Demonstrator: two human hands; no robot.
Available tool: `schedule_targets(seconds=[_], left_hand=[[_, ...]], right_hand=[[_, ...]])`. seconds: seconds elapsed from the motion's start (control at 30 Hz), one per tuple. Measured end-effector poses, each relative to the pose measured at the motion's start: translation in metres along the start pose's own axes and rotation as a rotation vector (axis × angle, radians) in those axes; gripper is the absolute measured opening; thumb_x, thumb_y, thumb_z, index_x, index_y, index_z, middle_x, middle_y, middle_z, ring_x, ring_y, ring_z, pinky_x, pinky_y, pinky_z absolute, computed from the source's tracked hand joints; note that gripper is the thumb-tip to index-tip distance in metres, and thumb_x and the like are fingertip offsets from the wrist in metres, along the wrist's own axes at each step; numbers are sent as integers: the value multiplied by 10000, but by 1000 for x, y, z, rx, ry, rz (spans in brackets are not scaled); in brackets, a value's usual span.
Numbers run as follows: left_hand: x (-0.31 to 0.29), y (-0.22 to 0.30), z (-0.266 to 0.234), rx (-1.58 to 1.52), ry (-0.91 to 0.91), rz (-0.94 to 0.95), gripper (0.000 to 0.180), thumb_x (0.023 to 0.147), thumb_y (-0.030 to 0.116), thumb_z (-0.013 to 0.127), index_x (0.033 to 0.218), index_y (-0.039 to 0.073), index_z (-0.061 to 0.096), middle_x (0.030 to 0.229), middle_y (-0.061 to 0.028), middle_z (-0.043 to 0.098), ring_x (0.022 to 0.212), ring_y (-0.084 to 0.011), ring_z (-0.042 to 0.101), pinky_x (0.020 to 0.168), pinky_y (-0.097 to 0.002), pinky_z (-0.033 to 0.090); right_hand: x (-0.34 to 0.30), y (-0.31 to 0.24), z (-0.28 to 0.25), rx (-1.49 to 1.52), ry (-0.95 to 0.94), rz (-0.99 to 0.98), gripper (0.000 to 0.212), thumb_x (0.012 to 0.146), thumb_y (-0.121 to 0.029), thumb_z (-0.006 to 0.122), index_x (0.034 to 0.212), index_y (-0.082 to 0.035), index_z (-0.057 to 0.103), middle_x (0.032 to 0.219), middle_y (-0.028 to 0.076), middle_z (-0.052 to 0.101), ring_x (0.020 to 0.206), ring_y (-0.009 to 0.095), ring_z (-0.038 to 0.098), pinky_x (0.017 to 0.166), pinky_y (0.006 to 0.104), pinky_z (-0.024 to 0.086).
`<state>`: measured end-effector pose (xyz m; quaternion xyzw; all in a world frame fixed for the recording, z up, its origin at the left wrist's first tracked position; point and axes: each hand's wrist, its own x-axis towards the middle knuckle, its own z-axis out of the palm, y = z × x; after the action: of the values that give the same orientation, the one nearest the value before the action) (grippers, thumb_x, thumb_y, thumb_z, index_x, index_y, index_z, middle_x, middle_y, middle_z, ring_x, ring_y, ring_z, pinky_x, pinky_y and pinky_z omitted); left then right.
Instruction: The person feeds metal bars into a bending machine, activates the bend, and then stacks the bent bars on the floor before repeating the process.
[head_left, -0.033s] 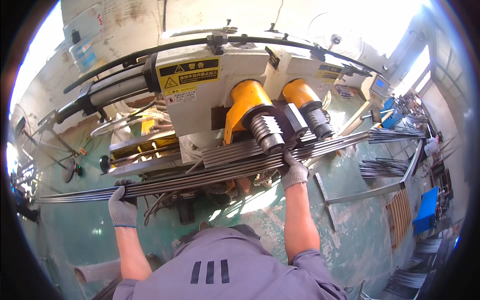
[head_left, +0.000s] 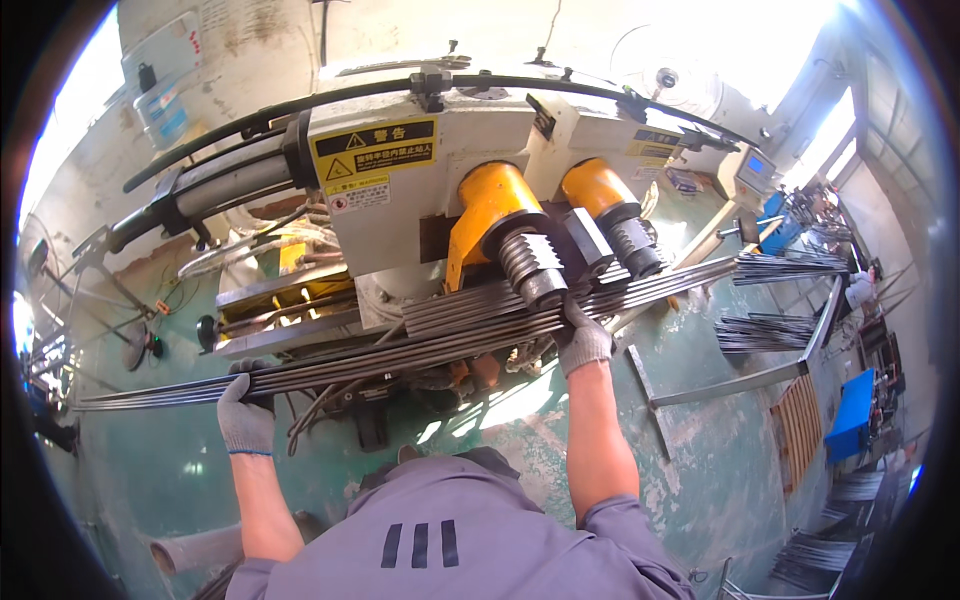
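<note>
I have a flat bundle of long metal rods (head_left: 400, 350) lying across the machine's feed bed, running from the far left edge up to the right, where it passes under the two yellow-capped ribbed rollers (head_left: 530, 262). My left hand (head_left: 245, 415), in a grey work glove, grips the bundle near its left end, fingers closed around the rods. My right hand (head_left: 583, 343), also gloved, presses on the rods just below the nearer roller, fingers curled over them. I judge the step in hand to be seating the bundle, with the rods held level and square at the rollers. The next move calls for even pressure from both hands so that no rod rides over its neighbour, and for my right fingers to stay clear of the roller grooves. Behind stands the cream machine housing (head_left: 400, 200) with its yellow warning label (head_left: 375, 148). More rod bundles (head_left: 790, 266) rest on a rack to the right, above the green floor (head_left: 700, 440).
</note>
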<state>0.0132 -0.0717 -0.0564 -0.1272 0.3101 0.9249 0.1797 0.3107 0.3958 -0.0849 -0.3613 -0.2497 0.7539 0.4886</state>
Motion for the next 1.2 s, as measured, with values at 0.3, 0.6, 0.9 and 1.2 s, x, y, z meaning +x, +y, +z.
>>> schedule_targets(seconds=[0.3, 0.6, 0.9, 1.2], left_hand=[[43, -88, 0, -26, -46, -184, 304, 916, -86, 530, 1146, 40, 683, 1134, -161, 742, 1118, -366, 705, 1073, -576, 575], [36, -103, 52, -36, -245, -340, 248, 1000, 83, 570, 1192, 4, 705, 1226, -191, 737, 1231, -353, 670, 1116, -550, 531], [47, -131, 51, 60, -92, -155, 211, 1091, 219, 615, 1129, 36, 711, 1114, -124, 748, 1108, -315, 700, 1077, -521, 548], [28, -139, 57, 54, -149, -118, 280, 1107, 284, 561, 1127, 37, 691, 1155, -149, 746, 1161, -354, 686, 1102, -554, 517]], right_hand=[[49, 45, 3, -241, -30, 12, 317, 1027, -31, 549, 1331, 21, 627, 1199, 149, 714, 1028, 272, 713, 902, 394, 607], [28, 60, 22, -270, 19, -5, 366, 1031, -40, 442, 1329, 74, 620, 1207, 154, 701, 1084, 226, 668, 942, 353, 548], [36, 70, -28, -600, -20, -339, 295, 981, -51, 620, 1252, 55, 671, 1119, 103, 710, 993, 185, 635, 900, 325, 521], [-20, 37, -56, -395, 89, -38, 326, 1031, -202, 746, 1252, 31, 690, 1084, 69, 733, 912, 168, 699, 795, 317, 597]])
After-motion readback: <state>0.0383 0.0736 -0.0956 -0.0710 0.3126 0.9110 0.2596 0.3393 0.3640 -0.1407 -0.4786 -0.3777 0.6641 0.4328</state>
